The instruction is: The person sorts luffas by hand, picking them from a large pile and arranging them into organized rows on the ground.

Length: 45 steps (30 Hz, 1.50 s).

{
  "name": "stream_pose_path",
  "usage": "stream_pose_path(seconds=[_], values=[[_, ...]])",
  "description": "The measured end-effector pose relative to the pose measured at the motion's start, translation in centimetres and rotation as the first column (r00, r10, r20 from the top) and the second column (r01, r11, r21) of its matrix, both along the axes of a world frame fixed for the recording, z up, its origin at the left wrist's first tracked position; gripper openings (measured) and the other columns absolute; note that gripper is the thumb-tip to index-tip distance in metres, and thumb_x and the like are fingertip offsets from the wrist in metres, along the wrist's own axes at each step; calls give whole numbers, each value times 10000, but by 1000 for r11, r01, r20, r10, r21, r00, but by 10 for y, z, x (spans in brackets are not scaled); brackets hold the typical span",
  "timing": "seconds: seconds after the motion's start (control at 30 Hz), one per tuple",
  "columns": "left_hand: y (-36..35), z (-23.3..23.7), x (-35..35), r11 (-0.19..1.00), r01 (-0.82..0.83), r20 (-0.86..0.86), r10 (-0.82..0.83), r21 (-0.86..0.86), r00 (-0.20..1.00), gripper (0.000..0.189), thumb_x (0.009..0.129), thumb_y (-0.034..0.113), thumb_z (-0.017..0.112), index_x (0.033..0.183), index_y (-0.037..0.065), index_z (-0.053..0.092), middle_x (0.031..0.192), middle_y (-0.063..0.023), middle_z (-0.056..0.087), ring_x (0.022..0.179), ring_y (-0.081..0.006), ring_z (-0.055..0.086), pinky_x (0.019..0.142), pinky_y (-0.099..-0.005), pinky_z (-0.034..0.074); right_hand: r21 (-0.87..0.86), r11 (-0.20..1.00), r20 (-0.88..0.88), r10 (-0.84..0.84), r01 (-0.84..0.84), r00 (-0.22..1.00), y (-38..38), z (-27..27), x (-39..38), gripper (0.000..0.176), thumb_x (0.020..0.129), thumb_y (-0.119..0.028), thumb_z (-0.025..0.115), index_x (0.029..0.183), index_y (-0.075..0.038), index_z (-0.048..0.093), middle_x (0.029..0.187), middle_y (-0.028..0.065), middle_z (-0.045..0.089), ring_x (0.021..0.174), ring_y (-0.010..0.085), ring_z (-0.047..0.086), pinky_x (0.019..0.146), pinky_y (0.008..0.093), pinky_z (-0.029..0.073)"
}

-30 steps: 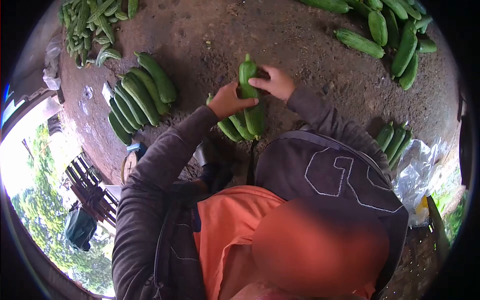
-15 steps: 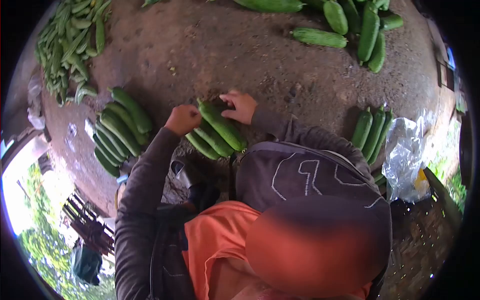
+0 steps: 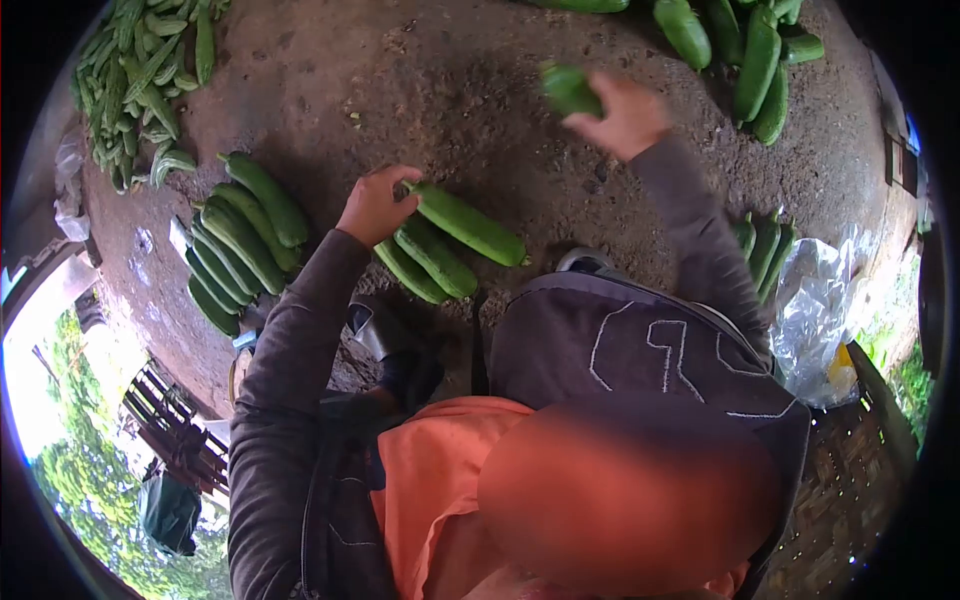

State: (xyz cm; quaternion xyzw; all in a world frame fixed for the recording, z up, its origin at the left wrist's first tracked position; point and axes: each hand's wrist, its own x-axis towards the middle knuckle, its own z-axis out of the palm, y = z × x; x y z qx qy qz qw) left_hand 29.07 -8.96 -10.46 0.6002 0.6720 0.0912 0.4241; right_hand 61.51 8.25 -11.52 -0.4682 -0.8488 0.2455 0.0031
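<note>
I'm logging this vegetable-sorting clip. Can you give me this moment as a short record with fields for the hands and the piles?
left hand: at the stem end of the top cucumber; grip unclear
right hand: raised, holding a blurred green cucumber
bundle: top cucumber plus two more, side by side on the dirt ground
left pile: cucumbers in a row
far pile: loose cucumbers
top left: thin green pods
right edge: plastic bag

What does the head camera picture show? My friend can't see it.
A person's right hand holds a cucumber above the dirt ground, while the left hand touches a small stack of cucumbers. More piles lie around.
</note>
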Motion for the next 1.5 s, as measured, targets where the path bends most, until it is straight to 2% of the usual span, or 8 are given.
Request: stream_pose_path(seconds=[0.37, 0.5, 0.77, 0.9, 1.0, 1.2, 1.3, 1.5], values=[[6, -8, 71, 845, 485, -235, -436, 226, 869, 464, 695, 103, 642, 1150, 139, 558, 1223, -91, 497, 1189, -299, 421, 1000, -483, 330, -321, 933, -305, 63, -165, 950, -101, -39, -59, 571, 715, -408, 679, 1120, -23, 565, 1101, 186, 547, 1025, 364, 541, 875, 445, 439], [-4, -13, 80, 806, 555, -314, -482, 208, 818, 511, 680, 94, 645, 1178, 157, 550, 1224, -61, 489, 1211, -278, 402, 998, -518, 325, 443, 834, -363, -169, 330, 916, 18, -16, 1, 539, 675, -324, 712, 1128, -78, 554, 1160, 143, 532, 1116, 331, 469, 956, 462, 363], [-3, -9, 80, 832, 539, -297, -485, 132, 822, 504, 701, 86, 643, 1188, 163, 544, 1242, -70, 481, 1238, -275, 385, 1034, -529, 301, 449, 808, -14, -421, 382, 907, 104, -57, 85, 712, 671, -349, 768, 1272, -115, 467, 1167, 127, 548, 1074, 308, 524, 862, 406, 464], [-2, -12, 79, 819, 542, -267, -488, 190, 831, 504, 698, 90, 648, 1187, 146, 541, 1246, -65, 483, 1229, -274, 390, 1024, -517, 310, -427, 772, -449, -633, 471, 631, 86, -51, 87, 660, 734, -347, 724, 1244, -13, 471, 1147, 173, 580, 1021, 293, 580, 893, 395, 462], [-4, -17, 80, 807, 539, -247, -486, 242, 838, 497, 698, 94, 647, 1182, 128, 541, 1242, -59, 490, 1217, -273, 398, 1013, -499, 319, -906, 389, -405, -911, -169, 76, 43, -37, 77, 592, 791, -293, 684, 1193, 92, 483, 1131, 197, 584, 997, 258, 602, 862, 378, 487], [-8, -15, 76, 799, 517, -222, -468, 305, 855, 437, 692, 76, 621, 1125, 97, 565, 1190, -73, 517, 1166, -282, 434, 986, -456, 343, -942, 334, -307, -815, -34, 492, -31, -43, 34, 499, 815, -253, 655, 1194, 43, 522, 1093, 149, 609, 966, 220, 613, 868, 341, 476], [0, -13, 83, 815, 403, -145, -378, 416, 914, 352, 683, 35, 597, 1034, 67, 587, 1124, -108, 531, 1074, -303, 489, 920, -443, 382, -560, 798, -85, -324, 224, 942, -80, -31, -6, 673, 694, -445, 708, 1162, 11, 548, 1023, 182, 615, 935, 300, 608, 851, 392, 467], [7, 5, 104, 784, 431, -201, -381, 447, 902, 351, 743, 122, 627, 1086, 82, 565, 1197, -91, 488, 1162, -307, 436, 987, -496, 329, -247, 969, -260, -92, 26, 961, -124, -36, -16, 630, 626, -441, 752, 1101, -78, 555, 1120, 158, 513, 1091, 358, 478, 940, 454, 402]])
